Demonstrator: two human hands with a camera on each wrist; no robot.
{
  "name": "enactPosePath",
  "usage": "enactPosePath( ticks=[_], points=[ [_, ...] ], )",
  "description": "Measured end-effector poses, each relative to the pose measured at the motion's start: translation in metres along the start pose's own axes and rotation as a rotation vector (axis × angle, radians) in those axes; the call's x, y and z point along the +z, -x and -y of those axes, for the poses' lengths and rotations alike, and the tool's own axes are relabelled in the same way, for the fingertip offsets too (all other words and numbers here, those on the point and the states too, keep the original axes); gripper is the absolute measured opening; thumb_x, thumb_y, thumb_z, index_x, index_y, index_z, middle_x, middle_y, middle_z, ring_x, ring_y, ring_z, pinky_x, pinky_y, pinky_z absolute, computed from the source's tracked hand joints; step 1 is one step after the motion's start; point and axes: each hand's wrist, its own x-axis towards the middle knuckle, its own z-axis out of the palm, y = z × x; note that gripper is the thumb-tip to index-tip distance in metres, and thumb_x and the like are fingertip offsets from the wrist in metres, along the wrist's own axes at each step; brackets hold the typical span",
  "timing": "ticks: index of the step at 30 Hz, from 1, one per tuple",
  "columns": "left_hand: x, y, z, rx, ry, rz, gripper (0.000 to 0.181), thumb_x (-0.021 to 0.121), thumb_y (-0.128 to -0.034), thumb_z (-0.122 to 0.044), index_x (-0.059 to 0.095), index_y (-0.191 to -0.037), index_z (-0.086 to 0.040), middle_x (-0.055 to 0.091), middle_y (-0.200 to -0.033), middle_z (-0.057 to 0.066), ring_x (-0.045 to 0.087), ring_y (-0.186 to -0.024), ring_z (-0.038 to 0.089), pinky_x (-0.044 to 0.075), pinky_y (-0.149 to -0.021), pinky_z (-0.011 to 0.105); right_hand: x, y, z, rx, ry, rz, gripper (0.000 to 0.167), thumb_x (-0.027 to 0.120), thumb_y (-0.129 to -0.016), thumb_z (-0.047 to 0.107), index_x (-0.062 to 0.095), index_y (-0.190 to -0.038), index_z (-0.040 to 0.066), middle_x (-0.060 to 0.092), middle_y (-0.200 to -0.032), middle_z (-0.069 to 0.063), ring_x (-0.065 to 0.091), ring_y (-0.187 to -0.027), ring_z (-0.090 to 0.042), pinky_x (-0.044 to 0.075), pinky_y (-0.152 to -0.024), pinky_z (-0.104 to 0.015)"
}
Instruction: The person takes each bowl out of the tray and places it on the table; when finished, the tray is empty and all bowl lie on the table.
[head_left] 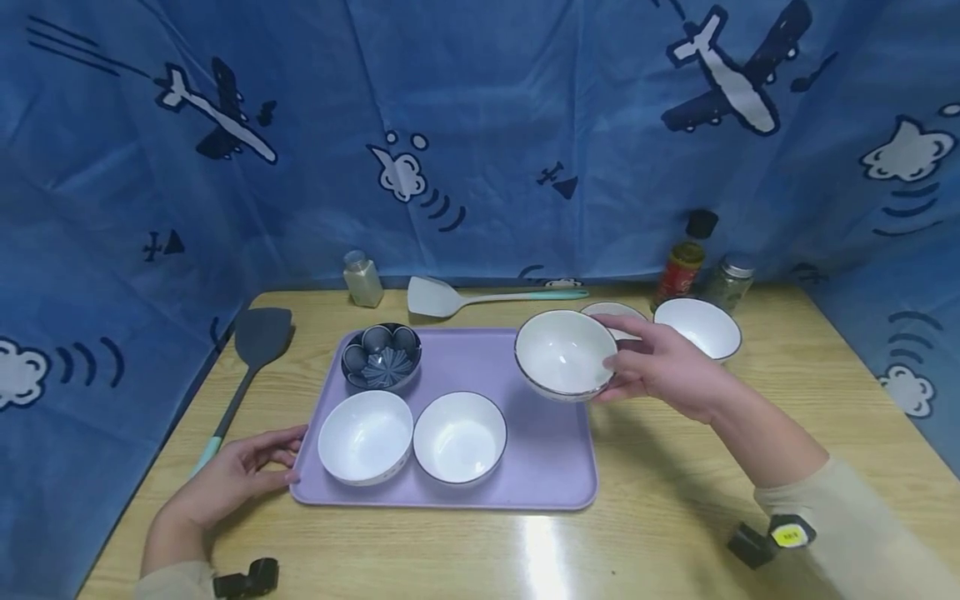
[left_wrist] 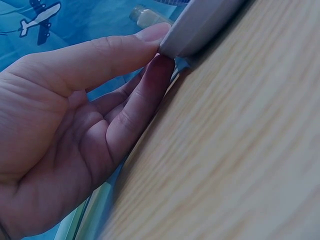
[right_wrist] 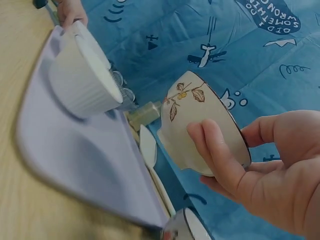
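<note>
My right hand [head_left: 660, 367] grips a white bowl [head_left: 562, 354] by its right side, above the right part of the purple tray [head_left: 442, 497]. Leaves and a branch are painted on the outside of that bowl, as the right wrist view shows. At the tray's left edge my left hand [head_left: 232, 475] pinches the rim between thumb and finger [left_wrist: 152, 80]. Two white bowls, one on the left [head_left: 365, 437] and one in the middle [head_left: 460, 437], sit side by side on the tray's front half. Behind them stands a dark patterned bowl [head_left: 381, 357].
Right of the tray are a white bowl [head_left: 697, 327] and another bowl [head_left: 613, 309], partly hidden by my hand. Behind stand a red-labelled bottle [head_left: 678, 271], a glass jar [head_left: 730, 283] and a shaker [head_left: 363, 280]. A white spatula [head_left: 435, 297] lies behind the tray, a dark one [head_left: 261, 337] left.
</note>
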Motion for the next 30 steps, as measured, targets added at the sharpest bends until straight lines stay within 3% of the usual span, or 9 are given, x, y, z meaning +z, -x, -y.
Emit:
enactPosePath(
  ticks=[6,13,20,30],
  points=[
    [-0.001,0.001,-0.003,-0.043,0.0,-0.007,0.071,0.077,-0.0873,-0.027,0.047,-0.147,-0.004,0.059,-0.135,0.017,0.063,-0.104,0.007,0.051,-0.088,0.016,-0.009,0.02,-0.014,-0.014,0.017,0.015,0.069,0.054,-0.097,-0.001,0.021,-0.157,0.002,0.057,-0.125,-0.026,0.073,-0.09,-0.034,0.059,-0.084,-0.045],
    [0.0,0.0,-0.003,0.007,0.02,0.014,0.069,0.076,-0.089,-0.021,0.045,-0.147,0.001,0.06,-0.131,0.019,0.064,-0.104,0.009,0.051,-0.088,0.017,-0.017,0.038,-0.035,-0.074,0.031,0.009,0.066,0.055,-0.099,0.001,0.021,-0.156,-0.001,0.05,-0.133,-0.028,0.073,-0.091,-0.033,0.059,-0.081,-0.047],
    [0.0,-0.001,0.001,-0.017,0.024,0.001,0.071,0.078,-0.087,-0.024,0.047,-0.147,-0.002,0.058,-0.135,0.018,0.064,-0.104,0.008,0.051,-0.088,0.017,-0.033,0.05,-0.051,-0.116,0.05,0.023,0.065,0.055,-0.101,0.006,0.021,-0.156,0.002,0.057,-0.129,-0.007,0.072,-0.095,-0.031,0.058,-0.08,-0.049],
    [0.0,-0.001,0.001,-0.017,0.018,0.001,0.071,0.078,-0.0867,-0.024,0.047,-0.147,-0.002,0.058,-0.135,0.019,0.064,-0.103,0.009,0.051,-0.088,0.017,-0.048,0.058,-0.066,-0.084,0.042,-0.02,0.068,0.055,-0.101,0.005,0.019,-0.159,0.006,0.057,-0.126,-0.003,0.072,-0.097,-0.026,0.059,-0.082,-0.043]
  ],
)
